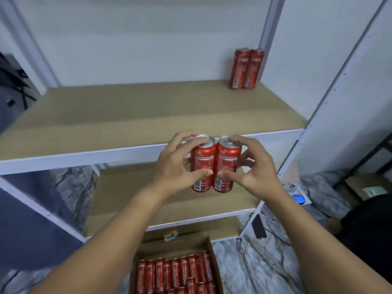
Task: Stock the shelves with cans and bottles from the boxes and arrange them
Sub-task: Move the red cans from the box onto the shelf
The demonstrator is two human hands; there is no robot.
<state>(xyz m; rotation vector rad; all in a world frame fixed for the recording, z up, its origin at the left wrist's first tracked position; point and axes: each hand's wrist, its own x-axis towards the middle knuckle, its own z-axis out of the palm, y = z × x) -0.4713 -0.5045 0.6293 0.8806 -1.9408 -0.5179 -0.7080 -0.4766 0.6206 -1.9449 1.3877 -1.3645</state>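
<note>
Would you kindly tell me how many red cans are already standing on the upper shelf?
2: both red cans stand touching at the tan shelf's back right corner.

A pale wall [137, 39] is seen behind a white-framed rack with tan boards [127, 115], grey marbled floor [265, 262] below, black cables [275, 228] trailed at right.

The two held cans [214, 164] are red with white text and a white label patch low on the side; their tops are silver. The two cans on the shelf [246, 68] are the same red, with a white patch. The cans in the box [176, 272] are red too. The box [214, 257] is brown cardboard. The shelf boards [127, 115] are light tan, the frame [84, 160] white. The wall [137, 39] is pale grey-white. The floor [254, 264] has a grey marble pattern.
</note>
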